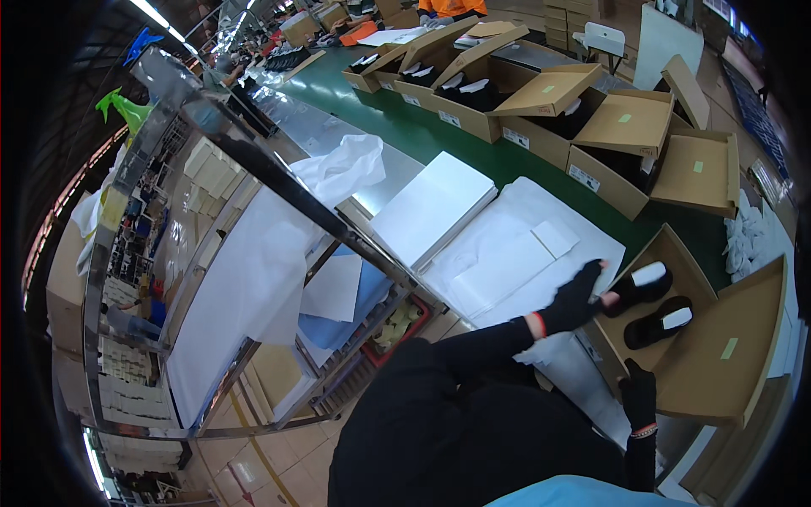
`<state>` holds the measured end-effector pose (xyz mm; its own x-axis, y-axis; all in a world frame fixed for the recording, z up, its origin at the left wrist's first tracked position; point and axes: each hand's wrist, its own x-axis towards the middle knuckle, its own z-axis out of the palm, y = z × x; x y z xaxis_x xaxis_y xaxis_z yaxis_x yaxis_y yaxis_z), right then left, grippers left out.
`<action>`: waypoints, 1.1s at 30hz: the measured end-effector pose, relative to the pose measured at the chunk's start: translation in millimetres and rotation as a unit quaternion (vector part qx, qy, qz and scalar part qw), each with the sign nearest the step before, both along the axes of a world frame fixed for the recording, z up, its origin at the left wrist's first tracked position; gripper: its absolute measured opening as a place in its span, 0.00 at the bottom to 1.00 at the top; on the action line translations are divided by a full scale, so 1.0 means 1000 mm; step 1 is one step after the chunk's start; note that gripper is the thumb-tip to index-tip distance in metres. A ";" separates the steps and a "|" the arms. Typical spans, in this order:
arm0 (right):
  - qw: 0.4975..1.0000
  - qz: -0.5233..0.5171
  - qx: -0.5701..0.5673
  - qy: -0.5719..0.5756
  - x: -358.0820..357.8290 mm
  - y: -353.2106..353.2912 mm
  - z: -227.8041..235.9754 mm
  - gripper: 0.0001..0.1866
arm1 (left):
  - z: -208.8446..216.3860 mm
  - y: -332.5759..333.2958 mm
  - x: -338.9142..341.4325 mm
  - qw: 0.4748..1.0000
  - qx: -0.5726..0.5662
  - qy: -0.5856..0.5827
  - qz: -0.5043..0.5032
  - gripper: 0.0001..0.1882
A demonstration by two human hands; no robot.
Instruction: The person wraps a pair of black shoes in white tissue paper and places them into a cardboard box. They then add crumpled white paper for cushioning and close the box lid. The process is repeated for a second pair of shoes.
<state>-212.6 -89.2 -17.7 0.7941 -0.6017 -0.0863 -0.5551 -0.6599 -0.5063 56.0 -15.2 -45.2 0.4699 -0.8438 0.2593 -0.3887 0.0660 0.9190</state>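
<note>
An open brown shoe box (pixel 718 372) lies at the lower right, its lid (pixel 726 346) folded out toward me. Two black shoes with white insoles lie inside it, one farther (pixel 639 286) and one nearer (pixel 659 325). My left hand (pixel 577 297), in a black glove, reaches over a stack of white tissue paper (pixel 515 253). Its fingers are spread and the fingertips touch the end of the farther shoe. My right hand (pixel 639 394), also gloved, grips the box's near wall.
A white flat box (pixel 431 207) lies left of the tissue paper. A row of open cardboard boxes with black shoes (pixel 541 101) lines the green conveyor belt (pixel 405 127). A metal rack with white sheets (pixel 245 279) stands to my left. A person in orange (pixel 452 7) works far off.
</note>
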 end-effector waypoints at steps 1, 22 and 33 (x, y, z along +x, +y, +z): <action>0.998 -0.013 -0.028 -0.060 -0.002 0.009 -0.002 0.16 | 0.012 -0.005 -0.016 0.999 -0.002 -0.024 -0.028 0.42; 0.996 -0.020 -0.062 -0.067 -0.041 0.015 -0.014 0.19 | 0.051 -0.065 -0.046 0.948 -0.013 -0.305 -0.097 0.33; 0.993 0.003 -0.074 -0.089 -0.039 0.014 -0.019 0.19 | 0.044 -0.144 -0.046 0.920 0.040 -0.363 -0.143 0.30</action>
<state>-251.5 -75.4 -37.0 0.7926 -0.5925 0.1441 -0.4613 -0.7372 -0.4937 9.6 -159.5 -1.0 -0.0468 -0.9357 0.3497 -0.8796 0.2045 0.4296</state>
